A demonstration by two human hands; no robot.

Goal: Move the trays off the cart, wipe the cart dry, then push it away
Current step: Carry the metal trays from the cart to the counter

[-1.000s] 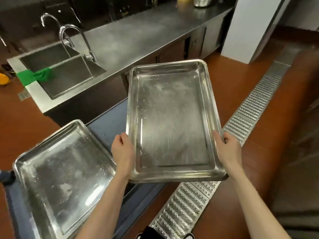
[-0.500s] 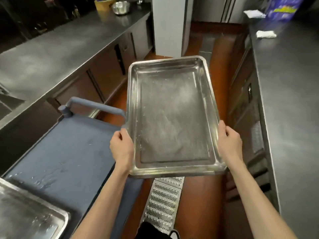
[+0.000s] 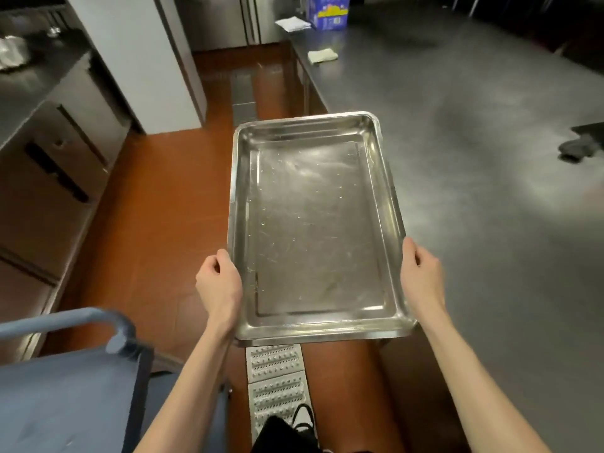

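I am holding a shiny metal tray (image 3: pixel 313 223) out in front of me with both hands. My left hand (image 3: pixel 218 286) is gripping the long edge at 9 o'clock, and my right hand (image 3: pixel 421 276) is gripping the long edge at 3 o'clock. My fingers are curling under the rim on each side, with my thumbs on top. I think I am holding it by both sides so it is staying flat, because little water drops are sitting inside it and I do not want them running out.

The tray is up in the air, not touching anything. Its right side is hanging over the edge of a big grey counter (image 3: pixel 490 158) at 2 o'clock. That counter is showing lots of bare room, so I think I am setting the tray down there. A folded cloth (image 3: pixel 323 55) is lying far off at 12 o'clock, and a dark rag (image 3: pixel 577 148) is sitting at 3 o'clock, well apart from the tray.

The blue cart (image 3: pixel 65 400) is waiting at 7 o'clock, with its handle (image 3: pixel 62 322) near my left arm. A metal floor drain (image 3: pixel 274 371) is running under the tray, between the cart and the counter.
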